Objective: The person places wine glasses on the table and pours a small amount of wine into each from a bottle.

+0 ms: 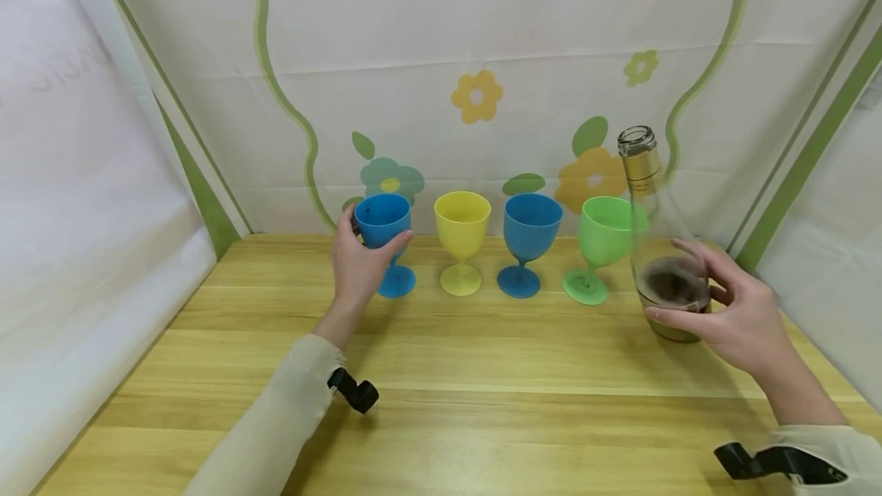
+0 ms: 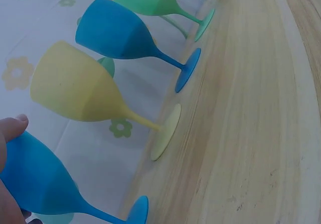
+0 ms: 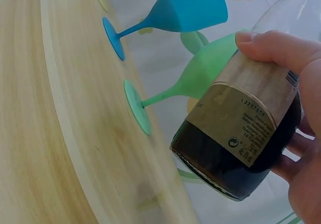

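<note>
At the left end of a row of plastic goblets, my left hand (image 1: 358,266) grips the bowl of a blue goblet (image 1: 379,234), whose foot appears to be on the table. To its right stand a yellow goblet (image 1: 462,232), a second blue goblet (image 1: 531,230) and a light green goblet (image 1: 601,242), all upright. My right hand (image 1: 747,316) holds a clear glass wine bottle (image 1: 648,213) around its lower body, beside the green goblet. Dark liquid fills the bottle's lower part, below and behind a tan label (image 3: 235,118). The bottle leans slightly left; its base appears just above the table.
The wooden table (image 1: 441,404) ends at a white cloth backdrop (image 1: 386,14) printed with flowers, close behind the goblets. White cloth walls (image 1: 83,174) rise on both sides. A black camera mount (image 1: 354,390) sits on each wrist.
</note>
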A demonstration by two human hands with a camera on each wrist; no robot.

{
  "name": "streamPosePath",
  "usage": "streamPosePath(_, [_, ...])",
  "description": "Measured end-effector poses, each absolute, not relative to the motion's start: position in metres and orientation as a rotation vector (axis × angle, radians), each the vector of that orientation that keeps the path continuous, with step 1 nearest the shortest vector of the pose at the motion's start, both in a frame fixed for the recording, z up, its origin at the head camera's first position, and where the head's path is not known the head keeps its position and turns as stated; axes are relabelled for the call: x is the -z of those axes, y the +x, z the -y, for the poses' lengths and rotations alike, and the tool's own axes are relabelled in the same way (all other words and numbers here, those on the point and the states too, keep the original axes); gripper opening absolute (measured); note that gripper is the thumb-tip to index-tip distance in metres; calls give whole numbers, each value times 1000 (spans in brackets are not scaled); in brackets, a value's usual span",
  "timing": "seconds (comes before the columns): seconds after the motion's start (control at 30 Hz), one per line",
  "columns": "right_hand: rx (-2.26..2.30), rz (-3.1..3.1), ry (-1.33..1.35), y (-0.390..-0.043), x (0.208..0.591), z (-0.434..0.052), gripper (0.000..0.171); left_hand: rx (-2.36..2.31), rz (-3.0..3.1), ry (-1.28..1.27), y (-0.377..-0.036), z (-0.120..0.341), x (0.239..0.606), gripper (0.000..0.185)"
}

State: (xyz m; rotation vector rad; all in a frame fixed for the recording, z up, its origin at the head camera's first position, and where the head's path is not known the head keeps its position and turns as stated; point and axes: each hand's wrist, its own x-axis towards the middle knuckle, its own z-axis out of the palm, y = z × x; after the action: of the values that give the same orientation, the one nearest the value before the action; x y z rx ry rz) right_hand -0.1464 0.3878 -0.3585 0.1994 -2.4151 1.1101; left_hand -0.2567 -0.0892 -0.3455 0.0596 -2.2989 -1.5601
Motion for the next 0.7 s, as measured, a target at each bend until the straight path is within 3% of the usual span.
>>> streamPosePath(0.7, [-1024,2377,254,-148,356,-383,99,1551,2262,14,-243,84,345,90])
